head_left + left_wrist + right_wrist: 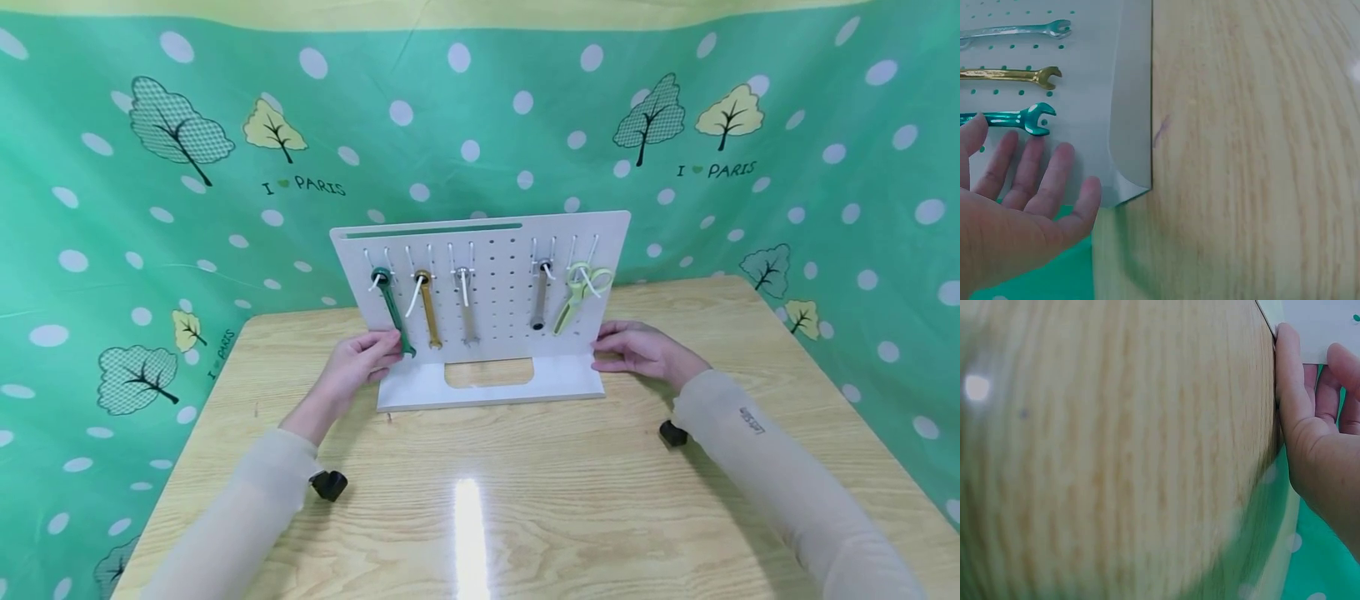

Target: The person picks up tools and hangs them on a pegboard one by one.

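Observation:
A white pegboard stand stands upright on the table. A green wrench, a gold wrench, a silver wrench, a dark-ended metal tool and light green scissors hang from its hooks. At the board's left side, my left hand pinches the green wrench near its lower end; the thumb overlaps the shank in the left wrist view and the other fingers spread loosely below. My right hand grips the board's lower right edge, thumb in front and some fingers behind it.
The stand's base has a cut-out in the middle. Wood-grain table extends in front and to both sides. A green patterned cloth hangs close behind the board and along the sides.

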Demonstrator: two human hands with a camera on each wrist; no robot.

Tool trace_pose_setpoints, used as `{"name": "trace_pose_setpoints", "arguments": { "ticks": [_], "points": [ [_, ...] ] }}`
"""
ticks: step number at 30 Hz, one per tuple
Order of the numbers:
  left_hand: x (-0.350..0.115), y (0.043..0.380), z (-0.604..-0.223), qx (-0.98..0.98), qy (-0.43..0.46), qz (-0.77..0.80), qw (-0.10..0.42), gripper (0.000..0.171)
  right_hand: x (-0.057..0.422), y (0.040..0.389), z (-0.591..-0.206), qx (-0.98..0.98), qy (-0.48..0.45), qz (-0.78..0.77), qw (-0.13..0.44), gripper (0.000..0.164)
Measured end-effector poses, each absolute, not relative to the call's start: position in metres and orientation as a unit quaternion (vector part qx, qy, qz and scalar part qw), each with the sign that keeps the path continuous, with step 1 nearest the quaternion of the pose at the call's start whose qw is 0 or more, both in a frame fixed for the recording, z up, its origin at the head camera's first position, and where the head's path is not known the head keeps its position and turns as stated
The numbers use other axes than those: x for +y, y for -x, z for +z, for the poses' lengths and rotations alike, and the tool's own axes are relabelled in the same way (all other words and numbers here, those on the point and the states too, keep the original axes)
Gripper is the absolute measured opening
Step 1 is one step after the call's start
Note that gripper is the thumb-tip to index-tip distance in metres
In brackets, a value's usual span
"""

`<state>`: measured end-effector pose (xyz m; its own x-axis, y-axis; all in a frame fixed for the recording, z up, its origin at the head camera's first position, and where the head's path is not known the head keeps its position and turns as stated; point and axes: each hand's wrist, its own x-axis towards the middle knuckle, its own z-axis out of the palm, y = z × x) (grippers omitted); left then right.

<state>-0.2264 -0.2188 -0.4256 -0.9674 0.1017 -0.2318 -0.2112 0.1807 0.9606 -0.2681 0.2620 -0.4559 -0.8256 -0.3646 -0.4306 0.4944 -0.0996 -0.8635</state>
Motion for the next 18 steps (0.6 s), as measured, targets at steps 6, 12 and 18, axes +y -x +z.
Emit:
{"name": "trace_pose_setpoints", "arguments": {
  "ticks": [6, 12, 18],
  "points": [
    [-0.225, 0.221, -0.432, 0.769, 0.034, 0.627, 0.123, 0.056, 0.261, 0.266, -0.457, 0.603, -0.053, -0.740, 0.293, 0.029],
    [-0.233, 0.220, -0.435, 0.767, 0.036, 0.629, 0.124, 0.053, 0.261, 0.268, -0.456, 0.603, -0.047, -0.740, 0.295, 0.032],
    [-0.243, 0.223, -0.435, 0.773, 0.020, 0.621, 0.127, 0.051, 0.262, 0.273, -0.454, 0.614, -0.036, -0.733, 0.290, 0.033]
  ]
}}
